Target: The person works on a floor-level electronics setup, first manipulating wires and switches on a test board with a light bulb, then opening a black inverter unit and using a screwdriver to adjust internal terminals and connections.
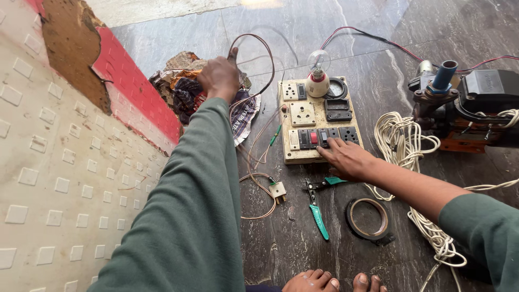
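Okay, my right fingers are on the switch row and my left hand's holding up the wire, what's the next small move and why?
Probably press the rocker under your right hand on the switchboard: its fingertips already rest there, the bulb looks unlit, and your left hand holds the brown wire clear of the board.

I read this as an informal electrical repair spot on a floor, dark stone tiles [303, 238], 1 homemade switchboard [318, 121] with bulb [318, 59], water pump motor [465, 108], coiled cable [405, 143], pliers [318, 203], tape roll [367, 219]
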